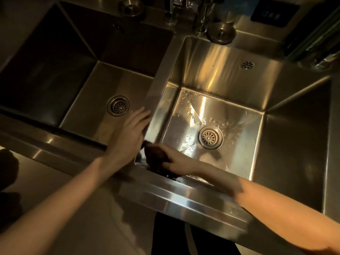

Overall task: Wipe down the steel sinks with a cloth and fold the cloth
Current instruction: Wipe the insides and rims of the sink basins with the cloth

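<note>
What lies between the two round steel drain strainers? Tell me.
The flat steel divider ridge, with the left hand laid against it; the head view shows this.

1. Your left sink (88,100): steel, square, lying in shadow.
2. Your right sink (230,57): steel, brightly lit, its floor beaded with water.
3. Your cloth (156,157): dark, bunched, at the right sink's near-left corner.

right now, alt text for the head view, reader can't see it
A person's right hand grips a dark cloth at the near left corner of the right steel sink, whose floor is wet. The left hand lies open at the divider between the sinks.
</note>
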